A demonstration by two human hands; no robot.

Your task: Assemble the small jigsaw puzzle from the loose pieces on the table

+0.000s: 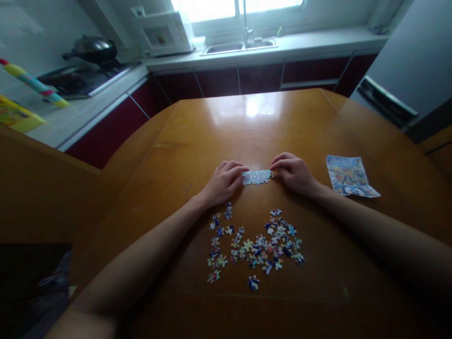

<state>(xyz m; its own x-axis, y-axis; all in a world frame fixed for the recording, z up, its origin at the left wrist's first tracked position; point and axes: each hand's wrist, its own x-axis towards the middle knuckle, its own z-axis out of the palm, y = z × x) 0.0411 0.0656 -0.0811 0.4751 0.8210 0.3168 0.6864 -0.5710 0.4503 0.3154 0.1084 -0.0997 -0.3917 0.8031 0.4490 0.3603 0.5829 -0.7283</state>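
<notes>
A small joined strip of jigsaw puzzle (pixel 256 177), pale blue with a knobbed lower edge, lies flat on the wooden table (pixel 197 127). My left hand (pixel 226 181) grips its left end between thumb and fingers. At the right end, my right hand (pixel 292 173) pinches what looks like a single puzzle piece (pixel 272 174) against the strip. Closer to me, loose puzzle pieces (pixel 259 249) are spread in a pile, with a looser column of pieces (pixel 215 254) on its left. One cluster (pixel 253 283) sits apart, nearest to me.
A creased picture sheet (pixel 349 176) lies right of my right hand. Beyond the table are a sink (pixel 243 46), a microwave (pixel 164 35) and a wok (pixel 95 48) on the stove. A fridge (pixel 416 61) stands at the right.
</notes>
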